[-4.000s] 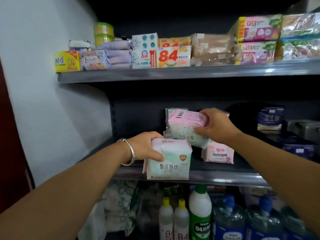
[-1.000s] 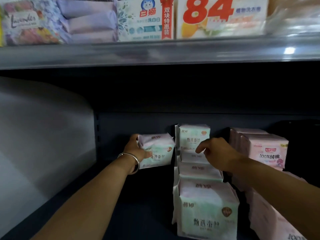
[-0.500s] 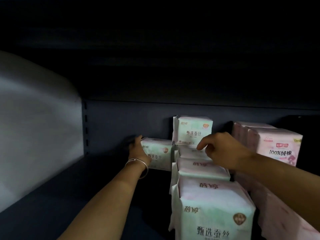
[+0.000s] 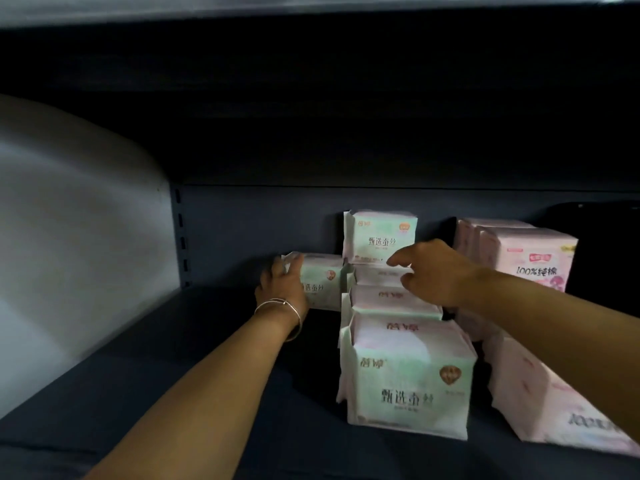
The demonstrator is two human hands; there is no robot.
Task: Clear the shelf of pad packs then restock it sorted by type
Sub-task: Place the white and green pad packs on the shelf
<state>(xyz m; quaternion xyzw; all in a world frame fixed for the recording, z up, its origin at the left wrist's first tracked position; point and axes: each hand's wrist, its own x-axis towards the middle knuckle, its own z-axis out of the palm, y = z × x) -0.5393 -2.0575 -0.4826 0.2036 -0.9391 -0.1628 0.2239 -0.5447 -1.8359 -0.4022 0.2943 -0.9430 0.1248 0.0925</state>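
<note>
At the shelf's (image 4: 214, 368) far left, my left hand (image 4: 282, 284) has pushed its gripped green pack (image 4: 320, 282) beside the green row (image 4: 398, 306); my right hand (image 4: 434, 271) hovers loosely curled, holding nothing.

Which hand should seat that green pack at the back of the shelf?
Left. The left hand already grips the green pack beside the green row; the right hand hovers over that row, holding nothing.

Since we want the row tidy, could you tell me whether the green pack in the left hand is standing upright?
Upright: the green pack faces forward on the shelf, gripped by the left hand.
</note>
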